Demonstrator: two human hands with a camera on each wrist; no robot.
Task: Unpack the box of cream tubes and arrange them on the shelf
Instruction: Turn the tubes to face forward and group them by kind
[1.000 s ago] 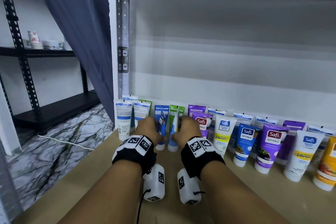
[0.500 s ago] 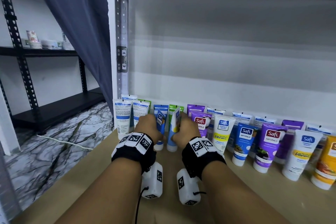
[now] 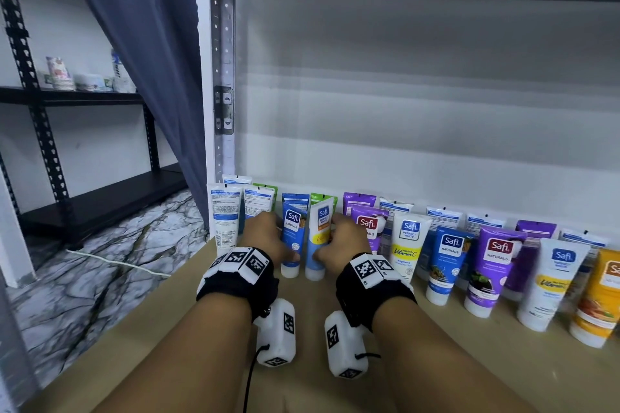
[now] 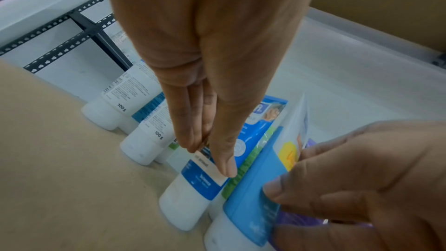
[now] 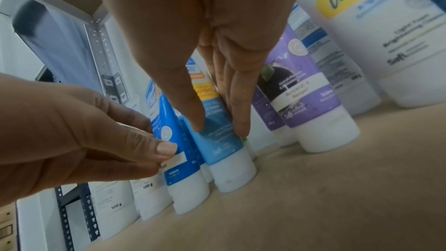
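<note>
Two rows of upright Safi cream tubes (image 3: 496,265) stand cap-down along the back of the tan shelf board (image 3: 469,365). My left hand (image 3: 283,245) pinches a dark blue Naturals tube (image 3: 292,235) between thumb and fingers; the left wrist view shows that hand (image 4: 207,157) on the same dark blue tube (image 4: 200,184). My right hand (image 3: 327,245) pinches a white and light blue Perfect White tube (image 3: 319,231) beside it, and in the right wrist view the right hand (image 5: 219,128) is on that light blue tube (image 5: 219,140). Both tubes rest on their white caps. No box is in view.
A grey perforated upright (image 3: 223,111) and a hanging grey-blue curtain (image 3: 141,60) bound the shelf on the left. Beyond them are a black rack (image 3: 84,204) and a marble floor (image 3: 110,265) with a white cable. Another shelf board lies overhead. Bare board lies in front of the tubes.
Both hands have twisted their tubes, which were edge-on, so the front labels now face me. The hands stay in about the same place.
</note>
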